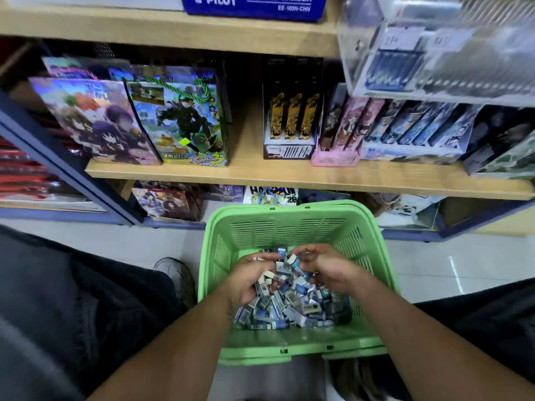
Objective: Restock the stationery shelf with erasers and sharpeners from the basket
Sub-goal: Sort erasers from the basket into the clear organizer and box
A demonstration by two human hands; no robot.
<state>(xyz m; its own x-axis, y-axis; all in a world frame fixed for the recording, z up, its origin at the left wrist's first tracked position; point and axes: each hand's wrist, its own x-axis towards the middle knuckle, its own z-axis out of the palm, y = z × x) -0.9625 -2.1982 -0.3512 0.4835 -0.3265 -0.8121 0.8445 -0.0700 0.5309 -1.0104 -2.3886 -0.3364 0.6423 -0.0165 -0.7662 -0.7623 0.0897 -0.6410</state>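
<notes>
Your left hand (251,277) and right hand (324,270) both clutch erasers (285,302) inside the green basket (289,347), which sits under them. They are small, light and slippery; scoop from below.

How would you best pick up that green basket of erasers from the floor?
Grip the green basket by its thick rolled rim on the two opposite sides, reaching down from above. The rim juts outward, giving fingers a lip, and the slotted walls taper inward below it. Both hands are needed, probably.
</notes>
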